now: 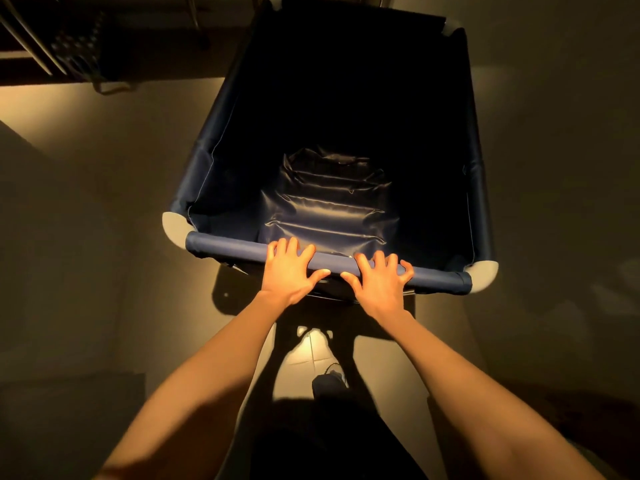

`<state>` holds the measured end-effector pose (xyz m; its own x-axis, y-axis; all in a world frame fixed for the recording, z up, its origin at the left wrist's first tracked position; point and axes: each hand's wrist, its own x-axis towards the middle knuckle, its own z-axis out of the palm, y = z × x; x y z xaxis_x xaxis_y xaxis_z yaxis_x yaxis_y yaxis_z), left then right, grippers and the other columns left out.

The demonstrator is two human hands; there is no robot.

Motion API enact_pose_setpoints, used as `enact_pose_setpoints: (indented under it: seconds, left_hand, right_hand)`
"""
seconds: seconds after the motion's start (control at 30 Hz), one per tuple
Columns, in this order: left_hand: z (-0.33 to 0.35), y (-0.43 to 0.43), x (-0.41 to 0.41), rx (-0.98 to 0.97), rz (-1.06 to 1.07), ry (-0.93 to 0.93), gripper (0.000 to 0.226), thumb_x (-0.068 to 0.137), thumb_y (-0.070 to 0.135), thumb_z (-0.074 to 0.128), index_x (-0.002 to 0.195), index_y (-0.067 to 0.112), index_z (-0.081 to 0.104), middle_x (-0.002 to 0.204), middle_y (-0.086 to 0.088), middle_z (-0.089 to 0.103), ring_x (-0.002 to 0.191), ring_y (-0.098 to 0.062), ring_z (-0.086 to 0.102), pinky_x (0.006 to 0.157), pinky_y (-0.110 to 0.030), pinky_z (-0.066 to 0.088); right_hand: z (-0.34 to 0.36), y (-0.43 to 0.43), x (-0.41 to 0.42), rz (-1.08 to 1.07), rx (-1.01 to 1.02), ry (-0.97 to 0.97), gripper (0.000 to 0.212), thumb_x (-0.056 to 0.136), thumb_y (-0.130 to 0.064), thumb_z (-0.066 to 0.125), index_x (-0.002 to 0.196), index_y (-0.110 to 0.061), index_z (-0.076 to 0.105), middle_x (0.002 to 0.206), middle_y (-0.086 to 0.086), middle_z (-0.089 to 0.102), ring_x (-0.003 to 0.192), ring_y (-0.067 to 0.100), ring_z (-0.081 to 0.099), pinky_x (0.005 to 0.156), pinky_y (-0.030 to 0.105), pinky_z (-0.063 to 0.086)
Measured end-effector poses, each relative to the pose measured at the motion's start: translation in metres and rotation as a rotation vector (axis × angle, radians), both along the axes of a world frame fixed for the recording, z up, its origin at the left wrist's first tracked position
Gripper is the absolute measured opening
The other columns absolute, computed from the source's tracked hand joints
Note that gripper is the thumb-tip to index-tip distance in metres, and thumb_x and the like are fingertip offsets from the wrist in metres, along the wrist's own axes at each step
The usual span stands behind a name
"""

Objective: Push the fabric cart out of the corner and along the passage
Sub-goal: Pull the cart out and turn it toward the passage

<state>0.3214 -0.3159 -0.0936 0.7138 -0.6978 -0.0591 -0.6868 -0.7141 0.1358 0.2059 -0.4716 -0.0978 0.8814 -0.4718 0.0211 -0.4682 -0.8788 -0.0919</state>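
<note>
Dark blue fabric cart (pixel 239 109) with a deep cloth bin is seen right in front of the person, approx. in the middle of the view, on a pale tiled floor (pixel 311 355). Its near edge is a padded blue rail (pixel 228 247) w/ grey rounded plastic corners (pixel 175 227). Both hands are laid on top of this rail, side by side near its middle. The left hand (pixel 289 270) is spread flat, fingers apart & draped over the rail, thumb pointed to the right. The right hand (pixel 379 277) is also spread, fingers bent over the rail, thumb pointed left; the thumbs are nearly touching. Neither hand is closed around the rail. Shiny crumpled dark lining (pixel 329 202) is seen inside the bin. A dark shoe (pixel 327 382) is seen below, between the arms.
</note>
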Motion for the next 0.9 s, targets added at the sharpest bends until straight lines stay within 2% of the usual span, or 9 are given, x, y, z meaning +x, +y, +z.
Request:
enact_pose_setpoints:
  seconds: [0.27,0.43,0.63,0.9]
  left_hand:
    - [0.006,-0.044,0.009,0.008,0.117,0.030,0.057,0.087,0.065,0.032,0.123,0.023,0.046,0.119,-0.011,0.050,0.114,-0.030,0.043,0.102,-0.046,0.028]
    - [0.003,-0.063,0.014,-0.010,0.179,0.028,0.058,0.087,0.067,0.029,0.121,0.023,0.047,0.116,-0.010,0.051,0.110,-0.029,0.044,0.099,-0.046,0.029]
    - [0.000,-0.088,0.024,-0.049,0.241,0.028,0.051,0.089,0.062,0.032,0.117,0.023,0.048,0.114,-0.009,0.052,0.108,-0.028,0.044,0.098,-0.046,0.029]
    - [-0.002,-0.120,0.047,-0.086,0.313,0.023,0.047,0.090,0.058,0.035,0.118,0.023,0.049,0.117,-0.008,0.053,0.109,-0.028,0.044,0.097,-0.047,0.031]
  right_hand:
    - [0.001,-0.056,0.030,0.126,0.010,-0.029,0.039,0.087,-0.049,0.052,0.109,-0.018,0.059,0.105,0.018,0.059,0.098,0.039,0.051,0.087,0.060,0.032]
    - [0.002,-0.082,0.046,0.195,-0.021,-0.020,0.039,0.084,-0.047,0.057,0.107,-0.016,0.060,0.103,0.019,0.061,0.096,0.040,0.054,0.084,0.061,0.036]
    - [0.005,-0.113,0.070,0.271,-0.026,0.035,0.045,0.083,-0.052,0.044,0.106,-0.017,0.059,0.100,0.017,0.060,0.094,0.038,0.053,0.083,0.058,0.036]
    - [0.010,-0.151,0.112,0.366,-0.052,0.063,0.041,0.084,-0.049,0.054,0.107,-0.016,0.060,0.101,0.019,0.061,0.096,0.040,0.054,0.085,0.059,0.036]
